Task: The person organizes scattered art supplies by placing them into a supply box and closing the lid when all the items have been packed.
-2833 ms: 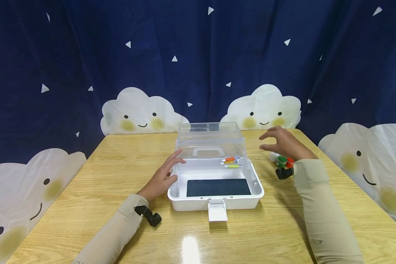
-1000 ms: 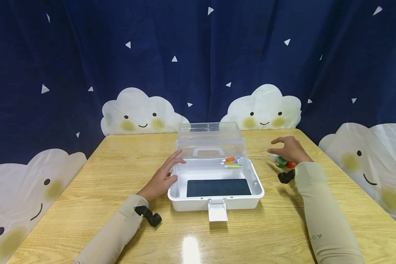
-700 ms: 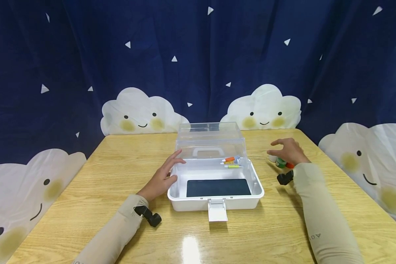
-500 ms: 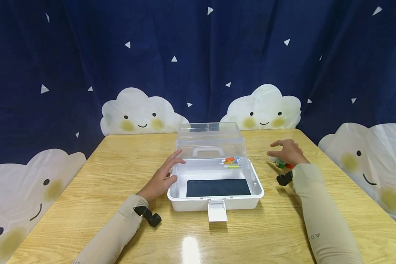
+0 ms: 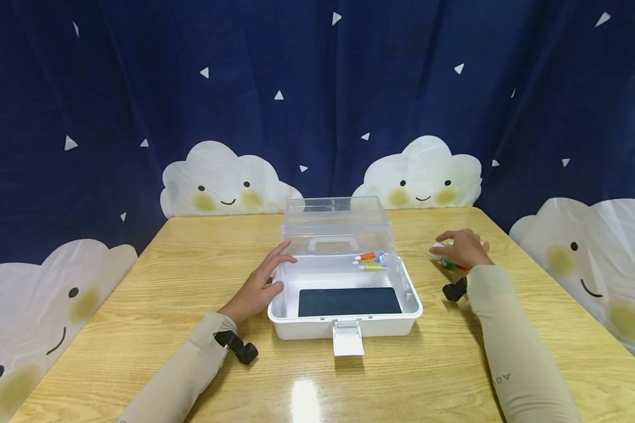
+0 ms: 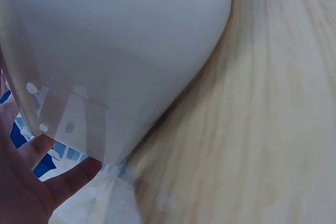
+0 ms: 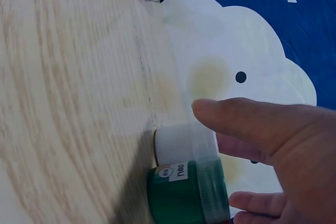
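The left rim of the white box [image 5: 303, 329] is touched by the left hand [image 5: 256, 291], whose fingers are loosely extended. To the right of the box, the white jar [image 7: 181, 145] is stood on the table [image 5: 217, 252]; over it the right hand [image 5: 464, 248] is held, thumb and fingers parted, though whether the jar is touched cannot be told. Beside that jar, also right of the box, a green jar [image 7: 176, 195] and a partly covered red jar [image 5: 463, 268] are seen. At the box's rear right, an orange tube [image 5: 367, 256] and a yellow tube [image 5: 371, 268] are laid. The clear lid [image 5: 338, 212] is raised behind.
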A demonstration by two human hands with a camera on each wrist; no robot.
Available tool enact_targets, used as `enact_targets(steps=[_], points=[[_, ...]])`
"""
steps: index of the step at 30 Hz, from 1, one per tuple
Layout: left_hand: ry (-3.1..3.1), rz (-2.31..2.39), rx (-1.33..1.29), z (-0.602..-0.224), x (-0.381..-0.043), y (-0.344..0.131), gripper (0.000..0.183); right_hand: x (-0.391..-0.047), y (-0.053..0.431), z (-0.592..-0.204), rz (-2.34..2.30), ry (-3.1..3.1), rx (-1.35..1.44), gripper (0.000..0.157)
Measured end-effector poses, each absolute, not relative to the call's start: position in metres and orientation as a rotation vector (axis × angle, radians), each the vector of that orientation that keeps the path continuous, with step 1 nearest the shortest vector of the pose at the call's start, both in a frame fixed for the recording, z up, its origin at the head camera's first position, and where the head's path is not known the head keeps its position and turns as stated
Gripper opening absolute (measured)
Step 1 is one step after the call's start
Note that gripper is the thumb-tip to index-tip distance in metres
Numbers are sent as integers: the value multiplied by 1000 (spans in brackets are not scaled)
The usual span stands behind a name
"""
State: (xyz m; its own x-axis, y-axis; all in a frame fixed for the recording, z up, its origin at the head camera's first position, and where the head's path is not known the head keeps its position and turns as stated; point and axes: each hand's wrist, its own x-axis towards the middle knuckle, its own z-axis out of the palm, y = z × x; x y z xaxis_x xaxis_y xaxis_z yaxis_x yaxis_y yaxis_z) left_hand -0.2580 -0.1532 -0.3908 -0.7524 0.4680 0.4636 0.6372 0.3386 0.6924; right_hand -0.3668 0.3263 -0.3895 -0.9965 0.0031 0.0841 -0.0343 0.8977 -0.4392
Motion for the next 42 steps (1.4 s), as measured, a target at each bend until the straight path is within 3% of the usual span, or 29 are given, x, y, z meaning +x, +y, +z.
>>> enact_targets(steps=[42], points=[[-2425, -1364, -997, -392, -258, -154, 48, -365, 324, -399, 751, -3030, -83, 67]])
